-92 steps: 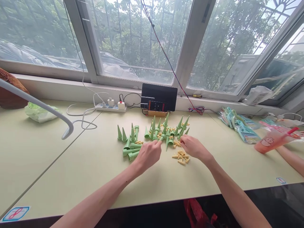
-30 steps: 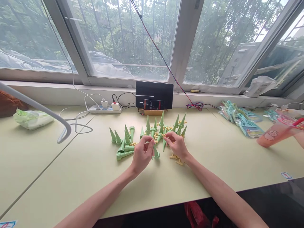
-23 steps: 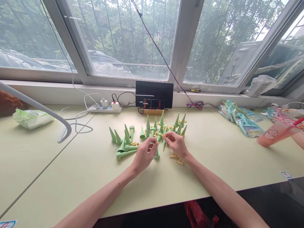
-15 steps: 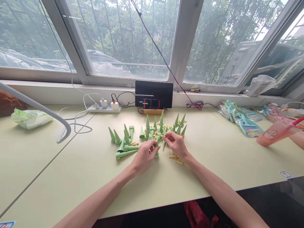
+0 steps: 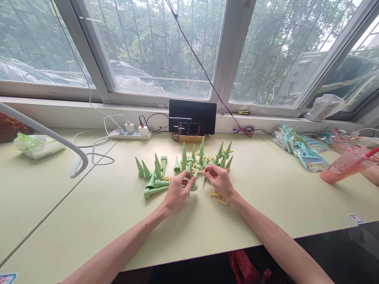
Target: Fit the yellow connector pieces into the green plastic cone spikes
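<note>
Head view shows the left hand (image 5: 177, 192) gripping a green cone (image 5: 194, 187), tip up, beside a yellow peg (image 5: 201, 171) pinched crosswise by the right hand (image 5: 219, 180).

Left hand (image 5: 177, 191) and right hand (image 5: 219, 182) nearly meet, fingers (image 5: 214, 169) bent toward thumbs (image 5: 192, 182), both forearms (image 5: 127, 240) slanting inward.

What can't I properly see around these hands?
In the head view:
Green cone: partly covered by the left hand.
Yellow peg: one end hidden by the right hand.
Loose yellow pegs: partly behind that hand.
Phone: digits too small.
Brown object: cut off by the left edge.
</note>
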A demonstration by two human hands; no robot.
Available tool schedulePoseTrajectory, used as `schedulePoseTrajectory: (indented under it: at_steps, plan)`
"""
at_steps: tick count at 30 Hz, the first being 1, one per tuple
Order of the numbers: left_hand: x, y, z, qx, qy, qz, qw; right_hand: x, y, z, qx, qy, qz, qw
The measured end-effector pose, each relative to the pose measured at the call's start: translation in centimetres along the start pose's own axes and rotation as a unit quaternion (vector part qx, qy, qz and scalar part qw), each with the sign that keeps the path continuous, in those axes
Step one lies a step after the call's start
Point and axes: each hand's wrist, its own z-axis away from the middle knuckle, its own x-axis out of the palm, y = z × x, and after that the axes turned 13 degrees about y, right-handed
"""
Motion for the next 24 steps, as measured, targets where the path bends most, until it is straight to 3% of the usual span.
schedulePoseTrajectory:
  at_steps: [5, 18, 24]
  plan:
    - [-0.4, -0.1, -0.6, -0.052, 0.06, 0.048, 0.996, 0.2, -0.3, 0.1, -0.025, 0.001, 0.001, 1.0]
    - [0.2, -0.5, -0.3, -0.069, 0.044, 0.081, 0.993, 0.8, -2.0, 1.2, -0.07, -0.013, -0.014, 0.997]
    - [0.2, 0.0, -0.1, -0.081, 0.036, 0.108, 0.99, 1.0, -2.0, 1.2, -0.06, -0.011, -0.02, 0.998]
